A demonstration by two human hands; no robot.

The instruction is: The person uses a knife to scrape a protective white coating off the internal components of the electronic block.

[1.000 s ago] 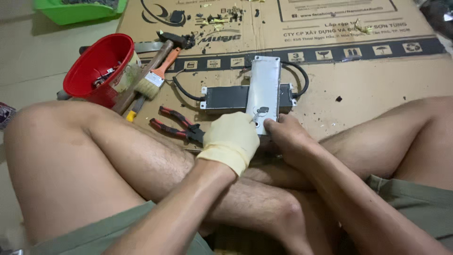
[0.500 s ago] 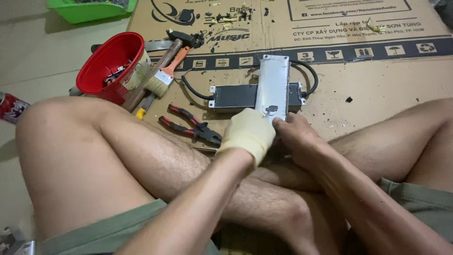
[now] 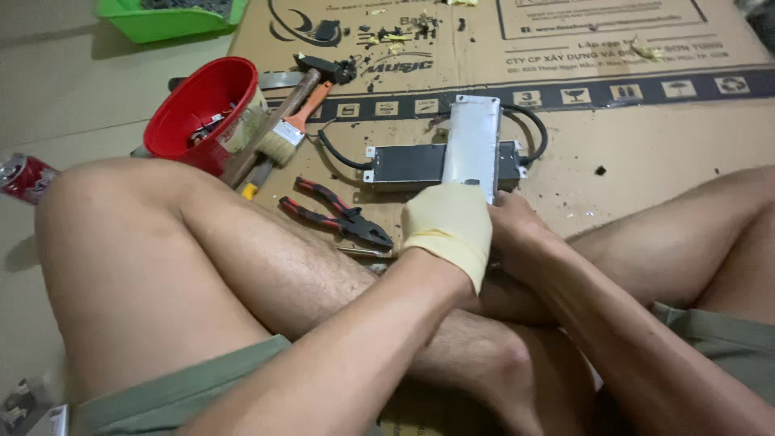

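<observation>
So my gloved left hand (image 3: 446,222) and bare right hand (image 3: 517,230) both sit at the near end of the silver case (image 3: 472,145), fingers curled on it. It's on the cardboard (image 3: 646,153), lying across a black box (image 3: 408,165). Pliers (image 3: 339,216) just left, red bowl (image 3: 198,109), hammer (image 3: 295,101) and brush (image 3: 286,129) further out.

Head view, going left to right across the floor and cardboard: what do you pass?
Red can → red bowl → paintbrush → red-handled pliers → gloved left hand → bare right hand.
</observation>
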